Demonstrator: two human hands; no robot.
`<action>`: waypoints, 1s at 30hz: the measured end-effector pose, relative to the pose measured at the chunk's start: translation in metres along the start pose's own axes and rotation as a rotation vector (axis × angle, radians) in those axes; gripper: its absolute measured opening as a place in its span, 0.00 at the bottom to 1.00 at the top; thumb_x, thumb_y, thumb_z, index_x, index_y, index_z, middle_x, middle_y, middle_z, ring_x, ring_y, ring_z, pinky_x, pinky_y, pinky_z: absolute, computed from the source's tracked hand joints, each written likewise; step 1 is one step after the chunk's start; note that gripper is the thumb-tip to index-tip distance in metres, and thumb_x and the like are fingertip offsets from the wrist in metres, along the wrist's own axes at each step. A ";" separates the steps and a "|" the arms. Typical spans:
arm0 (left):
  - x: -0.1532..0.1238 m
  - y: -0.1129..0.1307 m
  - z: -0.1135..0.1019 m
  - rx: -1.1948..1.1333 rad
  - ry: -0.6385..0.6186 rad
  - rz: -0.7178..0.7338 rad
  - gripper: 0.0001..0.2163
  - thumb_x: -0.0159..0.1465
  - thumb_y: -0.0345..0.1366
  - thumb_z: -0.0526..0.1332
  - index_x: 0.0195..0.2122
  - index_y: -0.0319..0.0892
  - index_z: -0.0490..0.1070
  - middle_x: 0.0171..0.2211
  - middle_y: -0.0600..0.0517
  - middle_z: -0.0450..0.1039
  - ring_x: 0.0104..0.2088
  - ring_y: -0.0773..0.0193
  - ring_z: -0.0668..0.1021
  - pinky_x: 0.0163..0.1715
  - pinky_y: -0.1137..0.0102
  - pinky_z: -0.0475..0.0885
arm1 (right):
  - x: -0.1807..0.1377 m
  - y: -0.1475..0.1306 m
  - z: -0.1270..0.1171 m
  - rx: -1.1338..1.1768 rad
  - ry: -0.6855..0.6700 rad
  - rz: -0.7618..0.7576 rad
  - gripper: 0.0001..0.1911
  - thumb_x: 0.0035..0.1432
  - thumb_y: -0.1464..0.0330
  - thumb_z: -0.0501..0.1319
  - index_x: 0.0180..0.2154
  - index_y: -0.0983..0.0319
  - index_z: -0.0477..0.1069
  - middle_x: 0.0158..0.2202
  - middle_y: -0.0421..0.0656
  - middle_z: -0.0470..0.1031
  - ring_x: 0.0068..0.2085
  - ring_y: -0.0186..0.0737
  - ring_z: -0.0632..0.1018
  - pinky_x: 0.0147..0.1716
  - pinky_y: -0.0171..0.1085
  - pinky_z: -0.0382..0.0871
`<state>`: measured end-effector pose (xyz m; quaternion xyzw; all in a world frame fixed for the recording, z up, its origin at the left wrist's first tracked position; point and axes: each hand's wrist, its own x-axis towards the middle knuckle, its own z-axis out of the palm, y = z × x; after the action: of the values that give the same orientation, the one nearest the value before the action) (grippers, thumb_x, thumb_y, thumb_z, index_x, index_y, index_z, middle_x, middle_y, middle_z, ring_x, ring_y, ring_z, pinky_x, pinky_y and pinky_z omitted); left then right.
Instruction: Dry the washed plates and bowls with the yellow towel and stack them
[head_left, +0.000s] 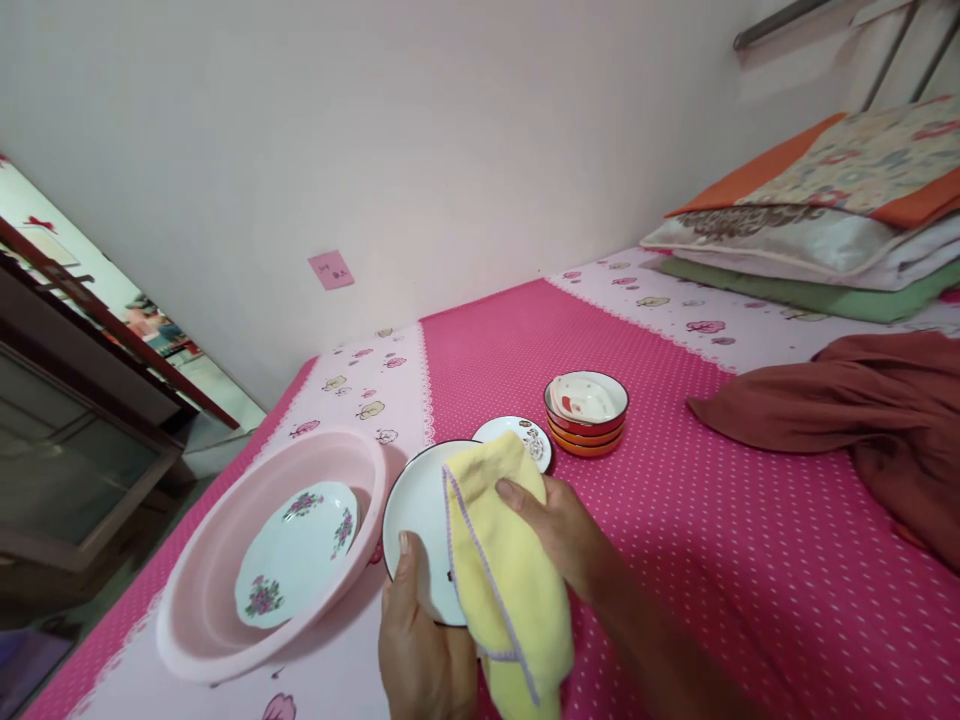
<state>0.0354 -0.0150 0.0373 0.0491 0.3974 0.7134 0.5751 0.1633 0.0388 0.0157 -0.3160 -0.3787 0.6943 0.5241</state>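
Observation:
My left hand (pixel 424 640) grips the near-left rim of a white plate (pixel 420 500) with a dark edge, its thumb lying on the face. Over the plate's right side hangs a yellow cloth (pixel 510 570) with a purple stitched border. My right hand (pixel 562 530) is closed on that cloth, thumb on top, pressing it near the plate's far-right rim. Part of the plate is hidden under the cloth. Just behind lies a smaller white plate (pixel 534 437) with a brown flower pattern. To its right stands a stack of red and orange bowls (pixel 586 435) with a small white dish (pixel 581 398) inside.
At the left, a pink basin (pixel 187 610) holds a white flowered plate (pixel 300 550). A brown cloth (pixel 847 410) lies at the right, below stacked pillows (pixel 780 235). Everything rests on a pink dotted bedspread (pixel 495 340) against a white wall (pixel 450 150).

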 end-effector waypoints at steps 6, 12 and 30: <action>0.005 0.010 -0.002 0.129 -0.039 0.071 0.26 0.66 0.35 0.66 0.66 0.43 0.70 0.50 0.41 0.83 0.48 0.49 0.85 0.53 0.58 0.79 | 0.000 0.001 -0.009 -0.007 -0.121 0.029 0.32 0.56 0.50 0.71 0.56 0.61 0.74 0.43 0.50 0.85 0.43 0.55 0.85 0.46 0.51 0.80; 0.015 0.035 -0.021 0.547 -0.245 -0.005 0.28 0.54 0.40 0.77 0.56 0.40 0.78 0.45 0.41 0.85 0.45 0.46 0.86 0.43 0.61 0.82 | -0.012 -0.021 -0.042 -0.242 -0.307 0.094 0.21 0.62 0.54 0.69 0.50 0.62 0.79 0.42 0.46 0.85 0.40 0.46 0.84 0.45 0.43 0.78; 0.001 0.017 -0.005 0.377 0.225 0.382 0.21 0.71 0.46 0.61 0.65 0.57 0.70 0.55 0.51 0.81 0.50 0.53 0.84 0.45 0.63 0.80 | -0.006 0.031 0.028 0.091 -0.012 0.074 0.33 0.52 0.45 0.72 0.48 0.64 0.78 0.41 0.52 0.85 0.44 0.60 0.85 0.48 0.53 0.79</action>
<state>0.0192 -0.0174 0.0438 0.1496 0.5679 0.7231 0.3636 0.1264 0.0228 0.0037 -0.3014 -0.3380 0.7317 0.5094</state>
